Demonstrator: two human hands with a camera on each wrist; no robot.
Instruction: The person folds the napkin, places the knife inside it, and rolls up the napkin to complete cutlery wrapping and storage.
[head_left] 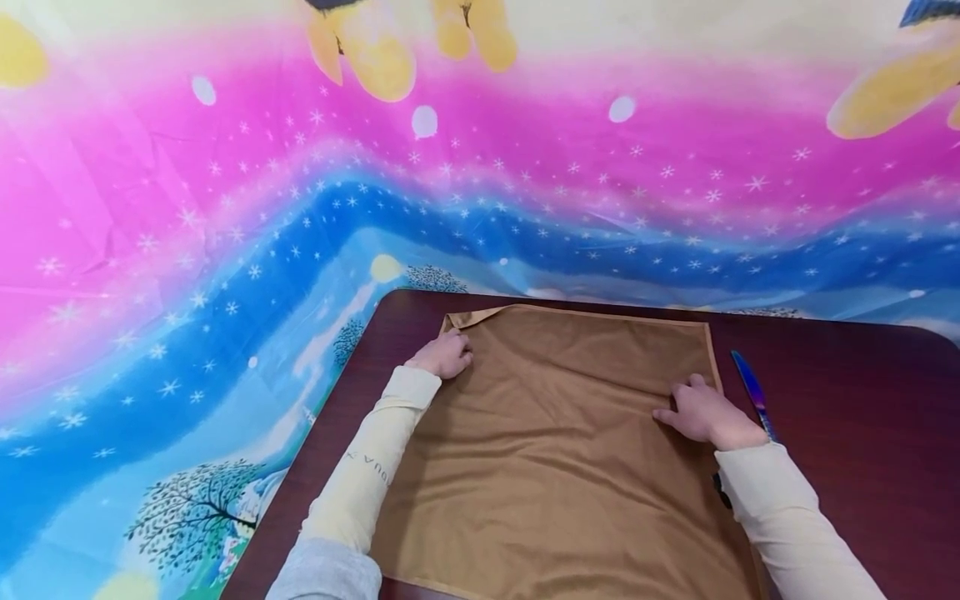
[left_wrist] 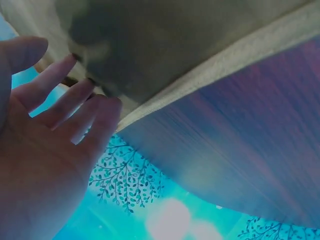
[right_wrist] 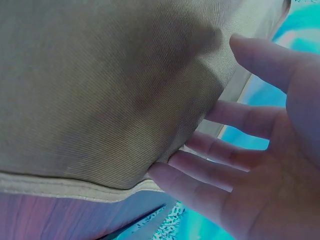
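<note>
Fingers point(left_wrist: 109, 110) of the left hand point(head_left: 441, 356) are extended and unclenched, touching the brown cloth point(head_left: 540, 467) near its folded far-left corner. Fingers of the right hand point(head_left: 705, 412) are likewise released and extended, contacting the cloth near its right edge. The cloth spans between both sets of fingers and continues nearer than them. To the right of the right fingers, the surface point(head_left: 862, 400) extends past a knife point(head_left: 750, 382) with an iridescent blade. Cloth: fine ribbed weave, stitched hem, shallow wrinkles. Surface: dark reddish wood grain, rounded corner.
</note>
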